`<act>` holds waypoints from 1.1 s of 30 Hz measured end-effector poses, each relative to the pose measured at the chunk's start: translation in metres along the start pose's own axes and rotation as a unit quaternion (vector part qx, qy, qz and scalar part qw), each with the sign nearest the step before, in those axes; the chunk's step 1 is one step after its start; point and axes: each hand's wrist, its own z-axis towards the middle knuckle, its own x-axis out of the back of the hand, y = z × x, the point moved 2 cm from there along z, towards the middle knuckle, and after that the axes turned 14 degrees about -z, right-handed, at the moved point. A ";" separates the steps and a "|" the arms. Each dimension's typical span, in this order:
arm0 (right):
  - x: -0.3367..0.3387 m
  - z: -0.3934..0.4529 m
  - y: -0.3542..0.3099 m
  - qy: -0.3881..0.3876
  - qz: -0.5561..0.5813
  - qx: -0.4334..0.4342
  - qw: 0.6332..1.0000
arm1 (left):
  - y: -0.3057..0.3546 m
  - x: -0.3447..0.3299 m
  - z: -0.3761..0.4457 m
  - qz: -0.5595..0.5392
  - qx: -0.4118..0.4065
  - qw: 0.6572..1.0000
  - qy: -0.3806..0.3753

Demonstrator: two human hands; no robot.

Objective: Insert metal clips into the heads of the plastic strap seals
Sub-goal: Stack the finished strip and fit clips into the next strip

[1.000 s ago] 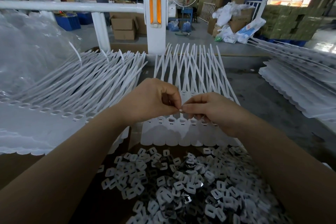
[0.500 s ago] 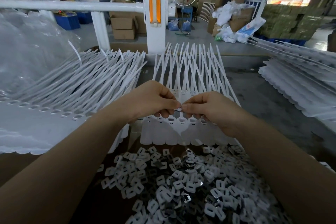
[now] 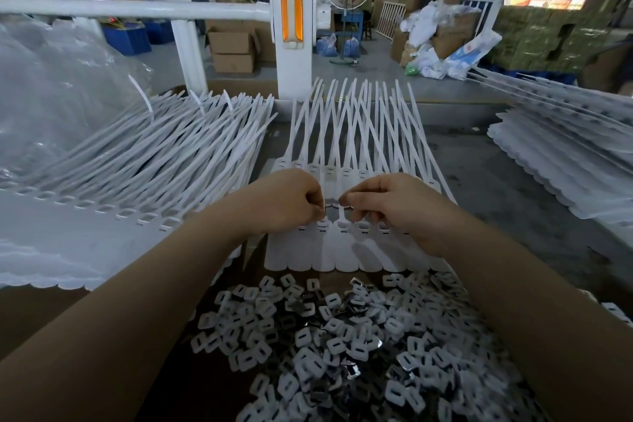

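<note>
Whatever sits between the curled fingertips of the left hand point(image 3: 287, 204) and the right hand point(image 3: 390, 206) is too small to make out; a clip cannot be confirmed. Both hands pinch at the heads of the strap seals point(image 3: 346, 161) fanned mid-desk. Metal clips point(image 3: 329, 346) lie heaped nearest. More seals point(image 3: 137, 175) lie stacked left, beside a plastic bag point(image 3: 51, 89). A white post point(image 3: 291, 28) stands behind the grey desk point(image 3: 479, 202).

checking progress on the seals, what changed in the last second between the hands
The fingertips, pinched together a second ago, have parted slightly; the left hand and right hand have dropped onto the seal heads. Any clip between them is too small to make out. The clip pile and strap stacks stayed put.
</note>
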 end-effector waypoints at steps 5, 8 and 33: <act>-0.001 0.001 -0.001 -0.002 -0.010 0.001 1.000 | -0.001 -0.001 0.003 0.035 -0.014 0.999 -0.015; -0.002 0.001 -0.002 -0.005 -0.019 0.001 1.000 | -0.002 0.000 0.003 0.039 -0.022 0.999 -0.017; -0.007 -0.006 -0.013 -0.055 -0.099 0.084 0.990 | -0.012 0.002 0.002 -0.108 0.135 0.985 0.015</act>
